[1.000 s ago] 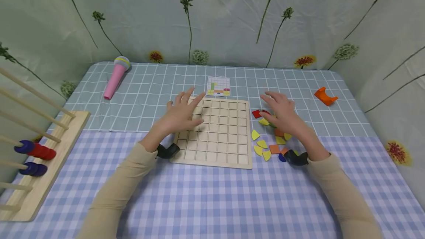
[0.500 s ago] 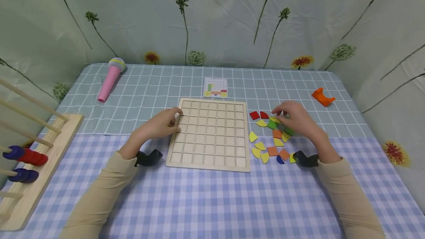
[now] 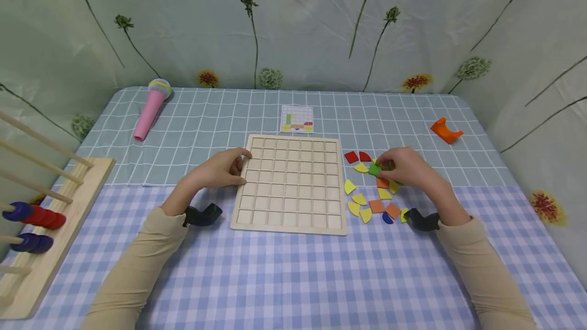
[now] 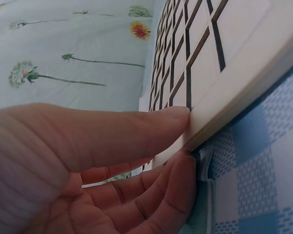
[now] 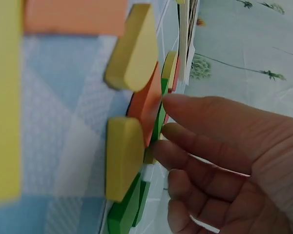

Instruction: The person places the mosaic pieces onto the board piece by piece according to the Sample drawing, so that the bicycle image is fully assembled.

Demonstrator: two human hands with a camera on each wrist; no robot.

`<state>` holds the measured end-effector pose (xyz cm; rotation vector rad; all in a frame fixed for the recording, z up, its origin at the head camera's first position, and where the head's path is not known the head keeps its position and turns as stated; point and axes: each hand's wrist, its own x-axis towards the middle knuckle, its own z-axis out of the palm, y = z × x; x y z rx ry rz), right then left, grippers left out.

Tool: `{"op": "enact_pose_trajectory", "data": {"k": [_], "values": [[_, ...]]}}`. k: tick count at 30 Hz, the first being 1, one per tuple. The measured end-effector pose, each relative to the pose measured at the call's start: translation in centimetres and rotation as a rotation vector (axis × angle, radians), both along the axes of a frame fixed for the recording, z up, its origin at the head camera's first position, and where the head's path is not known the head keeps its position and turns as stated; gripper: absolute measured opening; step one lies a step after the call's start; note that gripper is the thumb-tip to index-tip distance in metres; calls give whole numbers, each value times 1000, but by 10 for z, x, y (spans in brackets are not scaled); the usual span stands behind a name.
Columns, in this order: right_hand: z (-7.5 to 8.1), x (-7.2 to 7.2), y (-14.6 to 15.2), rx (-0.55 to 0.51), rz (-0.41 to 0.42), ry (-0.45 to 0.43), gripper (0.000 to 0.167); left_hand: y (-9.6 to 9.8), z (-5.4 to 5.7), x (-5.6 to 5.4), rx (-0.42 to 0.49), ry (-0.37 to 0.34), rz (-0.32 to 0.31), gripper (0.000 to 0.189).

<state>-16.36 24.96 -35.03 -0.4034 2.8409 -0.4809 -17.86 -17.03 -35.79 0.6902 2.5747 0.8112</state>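
Note:
My left hand (image 3: 219,169) holds the left edge of the square wooden grid board (image 3: 293,182). In the left wrist view its thumb lies on the board's rim (image 4: 239,92), and its curled fingers meet the side edge. To the board's right, my right hand (image 3: 407,168) pinches a green square tile (image 3: 374,169) at its right side. In the right wrist view thumb and forefinger meet at that green tile (image 5: 160,114), behind an orange tile (image 5: 147,105). A red square tile (image 3: 351,157) and yellow quarter-round tiles (image 3: 350,187) lie around it.
A small pattern card (image 3: 297,119) lies behind the board. The pink toy microphone (image 3: 150,111) is at the back left, an orange curved piece (image 3: 446,131) at the back right. A wooden bead rack (image 3: 59,233) stands on the left.
Both hands came down from hovering with spread fingers. My left hand moved left to the board's edge. The right hand went down to the tiles and shifted from a yellow one to the green square.

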Motion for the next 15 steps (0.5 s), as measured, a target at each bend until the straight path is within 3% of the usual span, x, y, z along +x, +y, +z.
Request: {"op": "enact_pose_trajectory", "data": {"k": [8, 15], "values": [[-3, 2, -9, 32, 9, 13, 27, 4, -2, 1, 1, 36, -12, 54], [-6, -1, -9, 22, 29, 31, 28, 15, -1, 7, 8, 16, -13, 56]]}}
